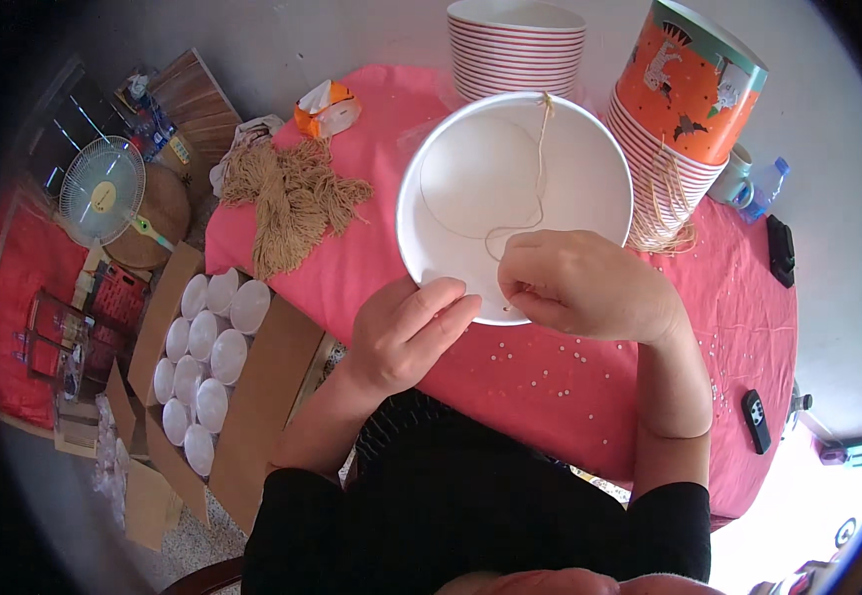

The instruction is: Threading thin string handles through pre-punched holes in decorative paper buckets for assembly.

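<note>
Right at the white bucket's (470, 188) near rim, the left hand (403, 332) pinches the wall; the right hand (584, 285) curls just inside, fingertips hidden, so I can't tell what its grip has. A cord (541, 178) runs from there to the bucket's far rim, seemingly fastened, so the near side looks left to do. Left of the bucket lies a cord bundle (292, 198); right of it, a bucket stack (664, 164) trailing cords, apparently finished; behind it, a white stack (517, 50) showing none.
</note>
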`<move>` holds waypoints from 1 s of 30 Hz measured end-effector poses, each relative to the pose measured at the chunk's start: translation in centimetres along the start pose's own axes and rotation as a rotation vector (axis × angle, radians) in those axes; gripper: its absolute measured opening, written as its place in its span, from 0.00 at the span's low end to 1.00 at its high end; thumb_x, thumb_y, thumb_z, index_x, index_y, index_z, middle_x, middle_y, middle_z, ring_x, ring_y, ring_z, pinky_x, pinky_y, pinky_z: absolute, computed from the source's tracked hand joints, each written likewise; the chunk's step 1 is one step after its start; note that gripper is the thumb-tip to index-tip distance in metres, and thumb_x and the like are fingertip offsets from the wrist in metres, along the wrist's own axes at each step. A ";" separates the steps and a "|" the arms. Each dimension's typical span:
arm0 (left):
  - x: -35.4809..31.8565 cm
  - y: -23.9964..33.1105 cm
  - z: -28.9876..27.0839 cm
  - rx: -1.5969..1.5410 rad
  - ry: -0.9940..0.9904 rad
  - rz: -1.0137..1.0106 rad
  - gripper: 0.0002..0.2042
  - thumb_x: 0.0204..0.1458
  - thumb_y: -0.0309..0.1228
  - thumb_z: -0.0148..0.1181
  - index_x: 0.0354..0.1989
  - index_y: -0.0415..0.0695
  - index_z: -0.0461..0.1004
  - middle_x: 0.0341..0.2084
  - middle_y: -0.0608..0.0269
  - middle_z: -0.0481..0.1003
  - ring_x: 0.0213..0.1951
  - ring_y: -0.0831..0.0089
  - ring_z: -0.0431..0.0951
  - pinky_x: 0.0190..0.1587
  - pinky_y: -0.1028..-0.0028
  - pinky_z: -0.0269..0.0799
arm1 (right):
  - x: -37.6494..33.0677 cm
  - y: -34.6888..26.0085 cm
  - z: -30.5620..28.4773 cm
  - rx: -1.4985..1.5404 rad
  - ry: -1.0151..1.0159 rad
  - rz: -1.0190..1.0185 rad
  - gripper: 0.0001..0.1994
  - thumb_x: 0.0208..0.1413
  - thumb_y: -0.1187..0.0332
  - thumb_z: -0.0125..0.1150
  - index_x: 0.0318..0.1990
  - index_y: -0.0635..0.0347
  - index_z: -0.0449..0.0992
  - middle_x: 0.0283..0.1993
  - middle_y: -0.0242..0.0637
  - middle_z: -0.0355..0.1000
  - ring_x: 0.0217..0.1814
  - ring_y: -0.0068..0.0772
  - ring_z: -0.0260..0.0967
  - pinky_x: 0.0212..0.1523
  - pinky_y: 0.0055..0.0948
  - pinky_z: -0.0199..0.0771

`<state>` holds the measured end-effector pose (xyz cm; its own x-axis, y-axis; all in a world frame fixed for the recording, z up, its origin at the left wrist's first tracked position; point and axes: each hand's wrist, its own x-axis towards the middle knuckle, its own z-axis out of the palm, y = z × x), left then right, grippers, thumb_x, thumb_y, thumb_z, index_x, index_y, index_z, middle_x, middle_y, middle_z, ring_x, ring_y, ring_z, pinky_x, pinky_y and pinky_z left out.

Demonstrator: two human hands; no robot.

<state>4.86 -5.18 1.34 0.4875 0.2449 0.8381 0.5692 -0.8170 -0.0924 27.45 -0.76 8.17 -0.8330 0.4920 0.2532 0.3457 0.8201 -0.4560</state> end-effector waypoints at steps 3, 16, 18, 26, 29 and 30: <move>-0.2 0.0 0.0 -0.010 -0.004 -0.010 0.12 0.37 0.19 0.64 0.34 0.36 0.78 0.36 0.60 0.72 0.28 0.69 0.76 0.26 0.72 0.72 | 0.1 0.4 0.6 -0.016 0.035 -0.032 0.04 0.50 0.74 0.59 0.30 0.61 0.70 0.30 0.39 0.68 0.35 0.45 0.69 0.36 0.38 0.69; 0.2 0.0 -0.3 -0.044 -0.018 -0.074 0.11 0.39 0.18 0.65 0.35 0.37 0.78 0.37 0.59 0.73 0.30 0.66 0.77 0.28 0.71 0.73 | 0.3 0.4 0.7 0.018 0.029 -0.073 0.03 0.51 0.74 0.59 0.30 0.61 0.71 0.32 0.39 0.68 0.37 0.45 0.70 0.37 0.38 0.69; 0.2 -0.1 -0.2 -0.066 -0.020 -0.116 0.12 0.39 0.18 0.65 0.35 0.38 0.77 0.38 0.59 0.74 0.31 0.65 0.77 0.29 0.70 0.74 | 0.3 0.4 0.5 0.062 -0.007 -0.056 0.02 0.51 0.74 0.59 0.30 0.62 0.73 0.32 0.39 0.69 0.37 0.44 0.70 0.37 0.38 0.69; -0.7 -0.8 0.6 -0.293 -0.086 -0.388 0.14 0.42 0.15 0.62 0.39 0.38 0.76 0.44 0.54 0.75 0.42 0.61 0.78 0.41 0.69 0.76 | 0.8 1.6 0.2 0.295 -0.118 -0.048 0.07 0.51 0.71 0.61 0.32 0.67 0.75 0.33 0.45 0.73 0.37 0.46 0.72 0.39 0.39 0.70; -0.7 -1.0 1.0 -0.284 -0.066 -0.357 0.15 0.43 0.16 0.64 0.41 0.39 0.74 0.46 0.55 0.74 0.37 0.62 0.79 0.37 0.69 0.78 | 0.9 1.8 0.2 0.337 -0.155 0.008 0.09 0.50 0.70 0.64 0.35 0.68 0.76 0.35 0.43 0.74 0.37 0.38 0.73 0.39 0.34 0.72; -0.7 -0.6 1.3 -0.268 0.004 -0.433 0.15 0.44 0.16 0.64 0.42 0.39 0.74 0.48 0.54 0.72 0.36 0.64 0.79 0.37 0.70 0.78 | 1.0 1.8 0.3 0.333 -0.150 0.034 0.10 0.50 0.70 0.65 0.37 0.68 0.76 0.35 0.40 0.74 0.36 0.33 0.73 0.38 0.30 0.73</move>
<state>5.03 -4.22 0.07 0.2416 0.5888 0.7713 0.5279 -0.7467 0.4046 27.12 1.10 7.34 -0.8860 0.4489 0.1161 0.2356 0.6514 -0.7212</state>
